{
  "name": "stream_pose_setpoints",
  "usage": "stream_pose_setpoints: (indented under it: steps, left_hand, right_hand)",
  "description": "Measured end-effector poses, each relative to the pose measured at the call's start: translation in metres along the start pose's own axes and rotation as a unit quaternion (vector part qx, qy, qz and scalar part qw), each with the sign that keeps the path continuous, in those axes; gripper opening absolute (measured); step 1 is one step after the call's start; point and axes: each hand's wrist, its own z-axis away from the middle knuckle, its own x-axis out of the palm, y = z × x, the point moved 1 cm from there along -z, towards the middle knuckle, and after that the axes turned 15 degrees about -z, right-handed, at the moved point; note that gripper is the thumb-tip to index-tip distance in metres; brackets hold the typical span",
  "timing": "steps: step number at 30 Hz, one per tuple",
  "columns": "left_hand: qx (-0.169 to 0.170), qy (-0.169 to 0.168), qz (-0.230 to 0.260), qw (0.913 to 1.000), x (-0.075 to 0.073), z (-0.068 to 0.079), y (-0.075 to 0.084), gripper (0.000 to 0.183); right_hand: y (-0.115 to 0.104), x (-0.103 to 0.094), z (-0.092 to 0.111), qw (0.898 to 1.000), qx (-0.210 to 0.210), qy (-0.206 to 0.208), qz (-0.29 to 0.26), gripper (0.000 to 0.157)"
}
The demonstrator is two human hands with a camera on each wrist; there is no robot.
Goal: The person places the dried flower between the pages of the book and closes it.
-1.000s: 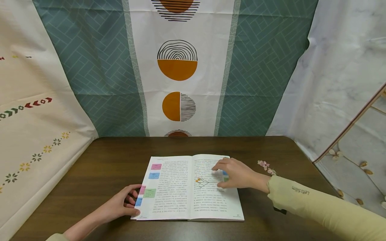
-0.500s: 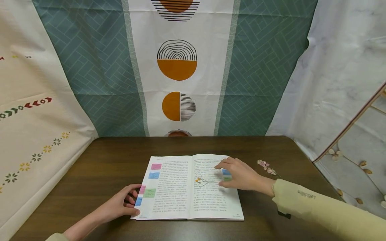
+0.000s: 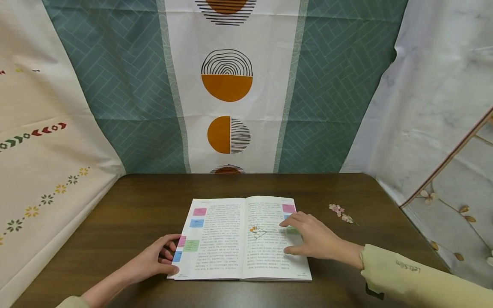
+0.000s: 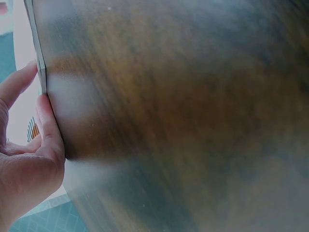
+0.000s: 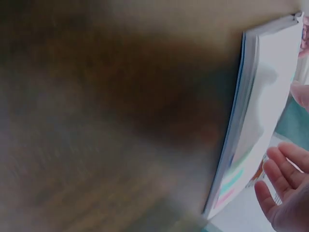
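An open book (image 3: 219, 256) lies on the table, with printed text and coloured sticky tabs along both outer margins. A thin sprig with small orange-yellow blossoms (image 3: 252, 230) rests on its right page, stem pointing right. My left hand (image 3: 154, 261) holds the book's lower left edge, thumb on the page corner and fingers curled at the side; the left wrist view shows the hand (image 4: 34, 159) touching that edge. Above the right margin, my right hand (image 3: 313, 237) has thumb and fingers spread apart, with nothing between them. In the right wrist view its fingers (image 5: 285, 174) look relaxed.
A sprig of pink blossoms (image 3: 340, 213) lies on the dark wooden table (image 3: 154, 188), right of the book. Patterned cloth (image 3: 327, 94) hangs behind the table, and more cloth hangs at both sides.
My right hand has drawn back right and nearer to me, off the sprig's stem end, uncovering more page tabs. The orange-yellow sprig stays on the page. My left hand keeps its place.
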Motion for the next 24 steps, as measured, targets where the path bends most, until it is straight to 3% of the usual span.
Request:
stream_pose_setpoints:
  steps: [11, 24]
  left_hand:
    - [0.006, 0.000, 0.002, 1.0000, 0.000, 0.000, -0.002, 0.087]
    - [0.011, 0.001, 0.005, 0.9999, 0.000, 0.000, -0.001, 0.087]
  right_hand:
    - [-0.007, 0.014, 0.020, 1.000, -0.005, 0.003, 0.001, 0.060]
    - [-0.017, 0.023, 0.033, 0.999, -0.021, -0.029, -0.028, 0.067]
